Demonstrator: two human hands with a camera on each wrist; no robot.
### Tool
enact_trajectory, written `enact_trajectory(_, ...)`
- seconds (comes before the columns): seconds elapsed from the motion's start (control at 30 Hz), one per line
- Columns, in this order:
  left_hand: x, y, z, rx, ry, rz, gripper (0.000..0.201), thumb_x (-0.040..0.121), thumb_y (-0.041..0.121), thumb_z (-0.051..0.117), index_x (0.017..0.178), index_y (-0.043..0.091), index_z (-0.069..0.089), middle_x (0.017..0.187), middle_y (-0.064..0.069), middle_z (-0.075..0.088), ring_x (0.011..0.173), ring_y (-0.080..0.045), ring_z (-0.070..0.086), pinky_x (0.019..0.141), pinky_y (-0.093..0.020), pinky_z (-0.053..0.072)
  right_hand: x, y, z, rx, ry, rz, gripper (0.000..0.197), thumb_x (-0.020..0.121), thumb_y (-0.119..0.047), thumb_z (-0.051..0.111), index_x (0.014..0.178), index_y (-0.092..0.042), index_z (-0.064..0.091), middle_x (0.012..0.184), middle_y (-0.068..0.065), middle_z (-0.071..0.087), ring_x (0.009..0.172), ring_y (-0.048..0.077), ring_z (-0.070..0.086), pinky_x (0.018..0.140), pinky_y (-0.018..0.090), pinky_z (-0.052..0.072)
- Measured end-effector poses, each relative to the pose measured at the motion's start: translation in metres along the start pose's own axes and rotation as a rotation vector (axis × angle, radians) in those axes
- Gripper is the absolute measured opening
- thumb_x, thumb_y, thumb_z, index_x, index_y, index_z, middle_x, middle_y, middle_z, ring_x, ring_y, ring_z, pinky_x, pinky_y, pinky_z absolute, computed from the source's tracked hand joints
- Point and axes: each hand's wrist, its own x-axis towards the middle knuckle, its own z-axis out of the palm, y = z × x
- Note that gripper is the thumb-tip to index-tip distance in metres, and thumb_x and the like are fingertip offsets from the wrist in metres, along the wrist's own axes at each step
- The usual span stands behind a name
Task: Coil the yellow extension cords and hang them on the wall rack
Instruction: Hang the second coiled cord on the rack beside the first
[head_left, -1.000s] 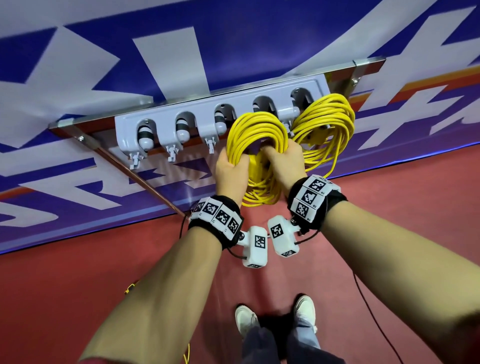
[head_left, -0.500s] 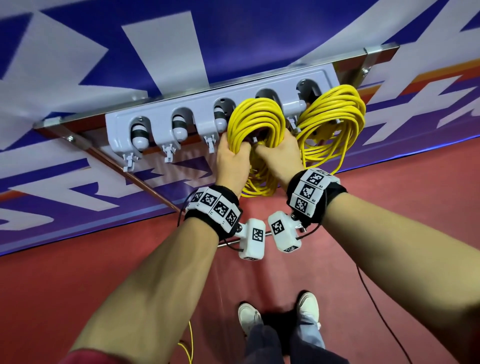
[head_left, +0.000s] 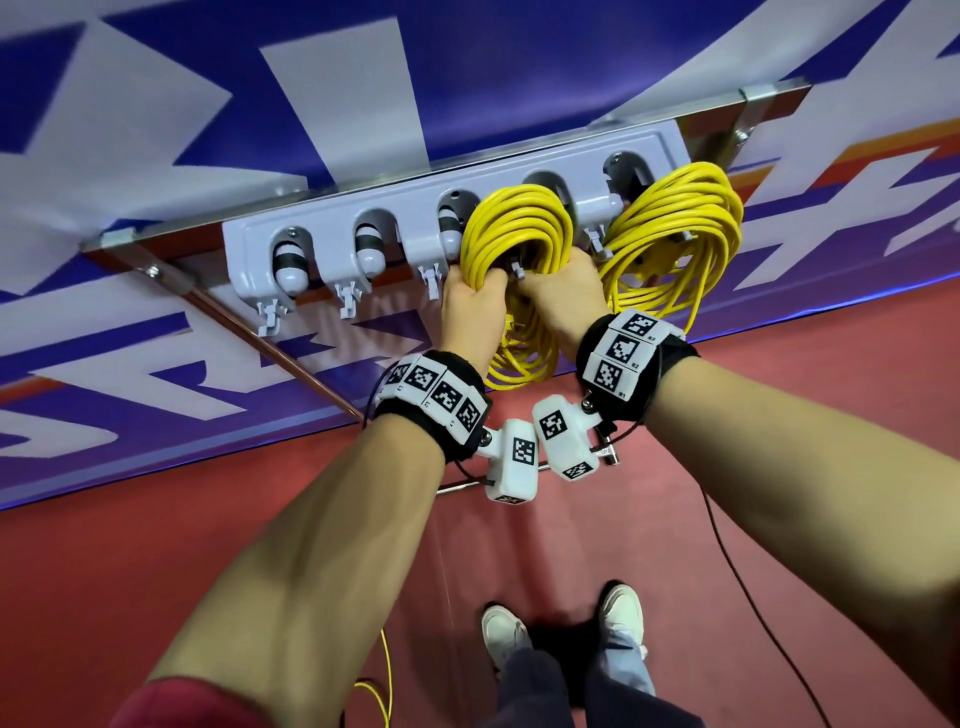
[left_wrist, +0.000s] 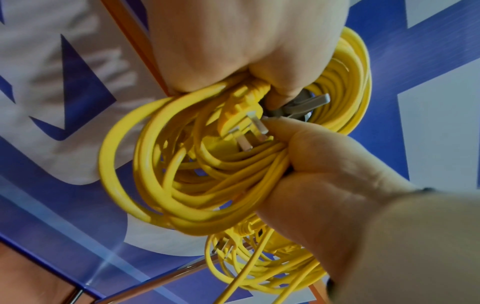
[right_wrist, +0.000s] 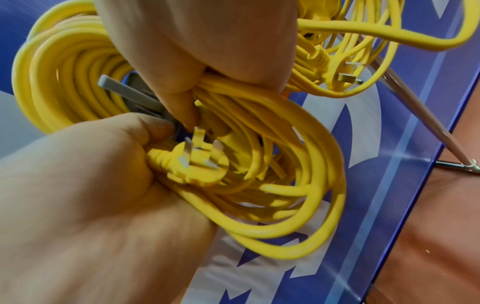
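Black wristbands (head_left: 434, 402) with white square-coded tags, white camera pods (head_left: 514, 462), maroon sleeve (head_left: 182, 704), white shoes (head_left: 501, 631).

Fingers (head_left: 470, 278) of both hands buried in held coil (head_left: 511, 234); its hook (left_wrist: 305, 102) mostly covered; second coil (right_wrist: 363, 41) cut off

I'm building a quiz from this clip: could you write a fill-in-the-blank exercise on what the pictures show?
1. Both the left hand and the right hand grip one coiled cord of the colour ____.
2. A second coil hangs at the rack's ____ end.
3. The plug between the hands shows ____ metal prongs.
4. The floor is ____.

Missing words: yellow; right; three; red
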Motion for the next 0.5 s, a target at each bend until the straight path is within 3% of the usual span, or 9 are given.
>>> enact_trajectory(0.13,0.011,-0.006,0.001,0.010,0.008,-0.117,0.062,0.051,0.052,0.056,0.103,0.020,0.065,0.104,-0.011,0.070,0.099,-0.031,0.066,0.093,-0.049,0.053,0.007,0.006,0.006,-0.018,0.007,0.009,0.019,0.067,-0.022,0.071,0.080,-0.008,0.067,0.082,0.012,0.072,0.081,0.034,0.069,0.078,0.053,0.056)
enact_trajectory(0.27,0.004,0.008,-0.004,0.028,-0.040,-0.168,0.082,0.045,0.049,0.055,0.117,0.010,0.059,0.106,-0.012,0.068,0.099,-0.031,0.066,0.092,-0.047,0.054,0.011,0.005,0.006,-0.029,0.012,0.044,0.027,0.060,-0.028,0.069,0.079,-0.009,0.069,0.081,0.010,0.073,0.081,0.033,0.070,0.079,0.051,0.057)
enact_trajectory(0.37,0.006,0.002,-0.009,0.068,-0.050,-0.206,0.082,0.044,0.050,0.058,0.116,0.010,0.059,0.107,-0.012,0.069,0.098,-0.031,0.067,0.091,-0.047,0.054,0.003,-0.004,0.004,-0.057,0.025,0.034,0.022,0.060,-0.024,0.066,0.071,-0.006,0.066,0.076,0.015,0.071,0.074,0.033,0.068,0.076,0.051,0.057)
enact_trajectory(0.43,0.009,-0.008,-0.014,0.095,-0.058,-0.236,0.076,0.044,0.052,0.064,0.109,0.013,0.065,0.102,-0.010,0.071,0.094,-0.030,0.069,0.088,-0.048,0.056,-0.003,-0.010,0.002,-0.095,0.024,0.023,0.011,0.063,-0.022,0.064,0.063,-0.012,0.061,0.075,0.015,0.068,0.070,0.026,0.062,0.076,0.049,0.057)
enact_trajectory(0.5,0.009,-0.012,-0.019,0.110,-0.079,-0.231,0.070,0.047,0.055,0.072,0.104,0.015,0.070,0.100,-0.006,0.073,0.093,-0.028,0.070,0.088,-0.048,0.056,-0.007,-0.014,0.000,-0.120,0.036,0.032,0.014,0.070,-0.016,0.068,0.061,-0.018,0.057,0.076,0.014,0.066,0.070,0.022,0.058,0.077,0.047,0.056)
